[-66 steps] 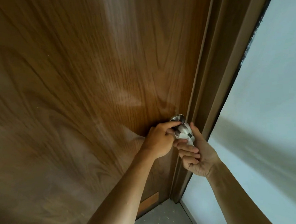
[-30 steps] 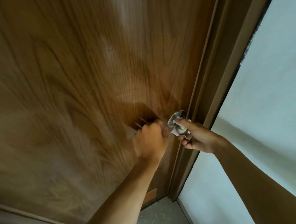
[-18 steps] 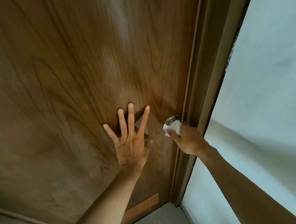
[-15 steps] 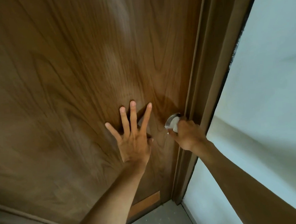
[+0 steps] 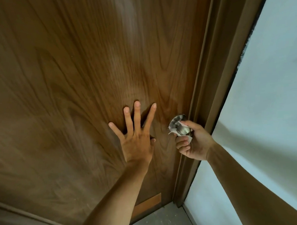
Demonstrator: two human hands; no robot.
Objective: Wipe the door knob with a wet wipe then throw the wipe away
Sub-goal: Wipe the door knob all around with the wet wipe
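A round brushed-metal door knob (image 5: 182, 127) sticks out of the brown wooden door (image 5: 83, 78) near its right edge. My right hand (image 5: 194, 142) cups the knob from below and the right, holding a white wet wipe (image 5: 176, 132) pressed around it. Bits of the wipe show at the knob's left side and under my fingers. My left hand (image 5: 136, 138) lies flat on the door to the left of the knob, fingers spread, holding nothing.
The brown door frame (image 5: 210, 84) runs just right of the knob. A pale wall (image 5: 265, 105) fills the right side. A strip of speckled grey floor (image 5: 161, 221) shows at the bottom, below an orange patch (image 5: 147, 205) on the door.
My left hand let go near the knob, opened and pressed flat on the door. My right hand turned around the knob with the wipe, from on top to cupping it from below.
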